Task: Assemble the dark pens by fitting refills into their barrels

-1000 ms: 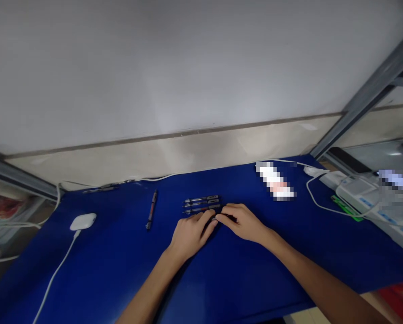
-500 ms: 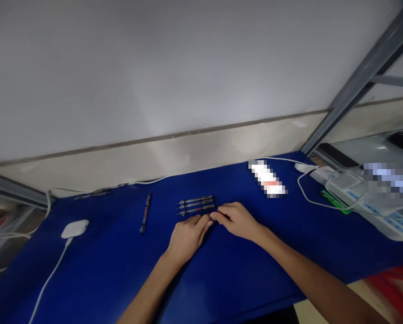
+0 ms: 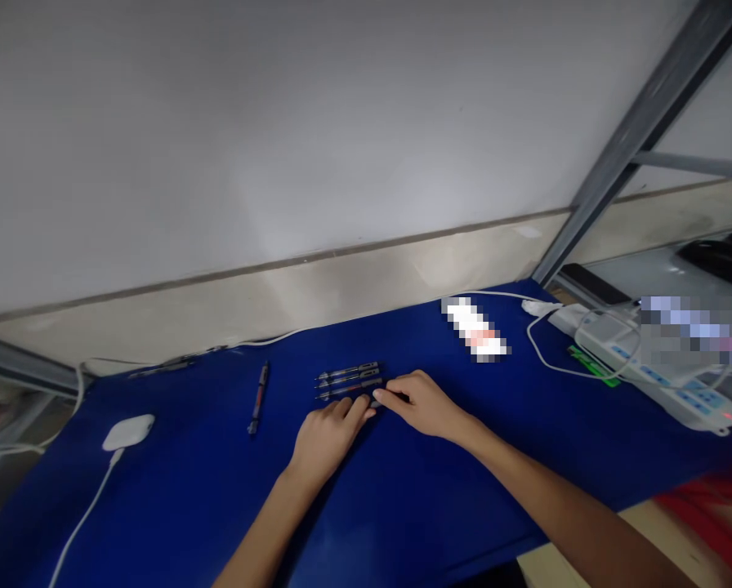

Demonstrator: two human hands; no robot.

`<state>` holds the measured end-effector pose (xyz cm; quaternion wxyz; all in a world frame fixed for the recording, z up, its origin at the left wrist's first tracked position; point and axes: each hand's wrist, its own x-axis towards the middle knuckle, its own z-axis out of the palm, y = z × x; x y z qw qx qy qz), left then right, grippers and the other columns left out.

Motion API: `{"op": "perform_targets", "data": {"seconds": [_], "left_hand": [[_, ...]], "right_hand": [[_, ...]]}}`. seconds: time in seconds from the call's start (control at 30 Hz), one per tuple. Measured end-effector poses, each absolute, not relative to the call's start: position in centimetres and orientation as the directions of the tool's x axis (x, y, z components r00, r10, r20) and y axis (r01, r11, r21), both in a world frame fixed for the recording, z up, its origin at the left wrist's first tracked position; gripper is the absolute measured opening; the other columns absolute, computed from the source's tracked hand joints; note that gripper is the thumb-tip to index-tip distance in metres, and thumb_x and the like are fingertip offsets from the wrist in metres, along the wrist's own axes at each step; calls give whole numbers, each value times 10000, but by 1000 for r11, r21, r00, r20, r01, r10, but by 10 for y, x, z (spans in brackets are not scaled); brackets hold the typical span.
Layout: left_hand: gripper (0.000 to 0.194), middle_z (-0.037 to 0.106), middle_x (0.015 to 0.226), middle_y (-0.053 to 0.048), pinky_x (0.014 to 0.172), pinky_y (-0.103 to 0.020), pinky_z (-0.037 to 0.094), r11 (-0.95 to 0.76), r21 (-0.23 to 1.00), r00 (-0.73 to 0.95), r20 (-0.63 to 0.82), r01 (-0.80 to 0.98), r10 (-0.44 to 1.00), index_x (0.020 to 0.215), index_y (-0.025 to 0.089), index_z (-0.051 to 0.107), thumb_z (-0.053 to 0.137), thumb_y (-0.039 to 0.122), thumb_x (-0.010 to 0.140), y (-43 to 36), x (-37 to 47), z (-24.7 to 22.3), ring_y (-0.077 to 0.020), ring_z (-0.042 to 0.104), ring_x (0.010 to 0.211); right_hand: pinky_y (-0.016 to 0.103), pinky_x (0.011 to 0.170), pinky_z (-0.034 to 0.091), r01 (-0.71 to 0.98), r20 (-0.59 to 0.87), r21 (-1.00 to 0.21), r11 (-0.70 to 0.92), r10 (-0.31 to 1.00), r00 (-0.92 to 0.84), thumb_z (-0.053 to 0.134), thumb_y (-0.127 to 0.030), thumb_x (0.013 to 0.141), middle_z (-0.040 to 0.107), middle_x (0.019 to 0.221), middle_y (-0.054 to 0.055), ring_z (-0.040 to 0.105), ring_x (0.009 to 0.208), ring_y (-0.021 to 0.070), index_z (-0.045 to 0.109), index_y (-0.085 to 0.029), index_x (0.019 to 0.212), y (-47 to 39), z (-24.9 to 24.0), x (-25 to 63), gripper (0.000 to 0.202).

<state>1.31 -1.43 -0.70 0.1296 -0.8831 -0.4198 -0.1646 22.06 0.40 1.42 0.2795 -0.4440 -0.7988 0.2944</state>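
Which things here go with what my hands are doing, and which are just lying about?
With your hands:
- grey object, mostly hidden between left hand and right hand
- three pens beside them, probably

Apparently lying about:
- lone pen, though it may belong
- white case
- power strip
- green object

Soft, dim light pales the centre of the far grey wall (image 3: 317, 180) above a dark blue tabletop (image 3: 182, 506); pixelation masks a white oblong (image 3: 476, 329) at right, left edge blurred.

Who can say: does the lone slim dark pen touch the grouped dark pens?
No, blue tabletop shows between the lone pen and the grouped pens.
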Motion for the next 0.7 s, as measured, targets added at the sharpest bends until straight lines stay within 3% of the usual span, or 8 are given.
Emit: {"op": "perform_targets", "data": {"seconds": [0.13, 0.23, 0.37, 0.53, 0.7], "left_hand": [[239, 709, 896, -30, 649, -221, 494, -628, 158, 530, 406, 762, 744, 1086, 220, 617, 430, 337, 994, -10, 7, -3, -146, 685, 783], [222, 710, 1015, -35, 805, -260, 519, -566, 373, 408, 422, 735, 809, 1106, 234, 632, 490, 335, 968, -5, -4, 2, -162, 676, 923], [202, 723, 984, -10, 681, -235, 527, -448, 569, 283, 357, 690, 890, 1041, 248, 683, 547, 354, 935, -1, -12, 5, -149, 687, 814], [184, 736, 964, -12, 774, -267, 535, -490, 581, 279, 418, 649, 865, 1016, 238, 697, 577, 340, 919, -7, 3, 2, -165, 691, 874], [187, 734, 935, -24, 757, -277, 536, -596, 533, 339, 505, 601, 794, 1058, 217, 676, 569, 299, 928, -13, 17, -3, -161, 683, 829]], "right_hand": [[235, 576, 334, 570, 236, -682, 458, 876, -421, 486, -371, 975, 579, 614, -16, 511, 574, 99, 601, -170, 659, 7, 16, 223, 392], [251, 657, 401, 583, 273, -672, 457, 884, -379, 462, -343, 992, 660, 751, 16, 584, 692, 131, 648, -185, 781, 12, 18, 229, 323], [302, 787, 431, 662, 350, -563, 495, 868, -352, 467, -319, 993, 681, 856, 36, 598, 838, 168, 634, -187, 891, 16, 22, 238, 237], [461, 994, 318, 728, 404, -244, 641, 749, -524, 478, -363, 988, 676, 984, 69, 583, 985, 222, 591, -194, 1158, 7, 24, 230, 265], [374, 866, 415, 690, 336, -141, 710, 690, -641, 453, -334, 997, 647, 1019, 84, 597, 932, 216, 538, -175, 1248, -3, 16, 211, 309]]}}
